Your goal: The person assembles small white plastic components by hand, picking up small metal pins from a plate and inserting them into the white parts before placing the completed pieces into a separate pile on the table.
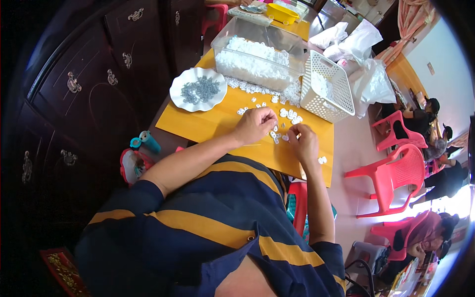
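Observation:
My left hand (255, 126) is closed in a pinch over the table, with a small white plastic piece showing at its fingertips. Just to the right, my right hand (305, 142) is also pinched; whatever its fingers hold is too small to make out. Between and beyond the hands lie several small white plastic pieces (291, 116), flat and rounded with holes. A white scalloped plate (176, 92) at the far left carries a heap of small grey parts (200, 89). Both forearms rest near the edge of the yellow wooden table (198, 123).
A clear plastic bin (292, 74) full of white pieces stands at the table's back. Beside it a white perforated basket (341, 101) leans over the right edge. Dark cabinets (84, 99) line the left. Red plastic chairs (396, 173) and seated people are at the right.

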Available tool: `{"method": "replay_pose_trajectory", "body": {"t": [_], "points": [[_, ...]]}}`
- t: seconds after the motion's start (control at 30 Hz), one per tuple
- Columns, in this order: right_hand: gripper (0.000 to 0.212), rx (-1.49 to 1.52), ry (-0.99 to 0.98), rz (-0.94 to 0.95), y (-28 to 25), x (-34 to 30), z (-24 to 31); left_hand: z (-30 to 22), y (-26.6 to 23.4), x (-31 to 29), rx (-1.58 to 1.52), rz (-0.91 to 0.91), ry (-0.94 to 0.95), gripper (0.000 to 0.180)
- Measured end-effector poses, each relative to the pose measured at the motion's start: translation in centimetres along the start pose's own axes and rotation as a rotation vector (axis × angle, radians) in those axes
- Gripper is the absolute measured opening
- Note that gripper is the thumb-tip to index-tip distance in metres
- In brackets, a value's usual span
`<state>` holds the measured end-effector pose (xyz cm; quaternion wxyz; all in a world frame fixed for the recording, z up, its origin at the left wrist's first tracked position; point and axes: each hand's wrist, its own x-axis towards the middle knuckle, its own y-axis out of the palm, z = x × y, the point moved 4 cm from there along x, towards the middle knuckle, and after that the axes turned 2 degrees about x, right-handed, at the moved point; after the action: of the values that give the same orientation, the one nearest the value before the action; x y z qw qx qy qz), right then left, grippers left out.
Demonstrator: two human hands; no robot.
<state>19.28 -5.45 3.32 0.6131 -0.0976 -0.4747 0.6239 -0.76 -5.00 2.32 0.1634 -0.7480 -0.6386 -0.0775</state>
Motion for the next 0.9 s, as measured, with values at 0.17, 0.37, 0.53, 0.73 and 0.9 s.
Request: {"method": "replay_pose_trajectory", "body": {"t": [0.17, 0.37, 0.53, 0.73, 0.9], "points": [[0.009, -0.05, -0.005, -0.007, 0.7, 0.2, -0.8, 0.9, -0.4, 0.5, -0.022, -0.021, 0.011, 0.012], [0.01, 0.055, 0.137, -0.079, -0.3, -1.0, -1.3, 2.1, -0.4, 1.1, 0.021, -0.058, 0.006, 0.011], [0.011, 0.118, 0.11, -0.009, -0.1, -1.9, -0.5, 2.4, 0.8, 1.4, 0.082, 0.016, -0.006, 0.008], [0.013, 0.07, 0.069, 0.09, 0.0, -2.1, 0.9, 2.2, 1.0, 1.3, 0.11, 0.014, -0.019, 0.008], [0.015, 0.058, 0.086, 0.112, 0.8, -2.5, 1.0, 3.0, 1.0, 1.1, 0.031, -0.02, 0.0, 0.011]]}}
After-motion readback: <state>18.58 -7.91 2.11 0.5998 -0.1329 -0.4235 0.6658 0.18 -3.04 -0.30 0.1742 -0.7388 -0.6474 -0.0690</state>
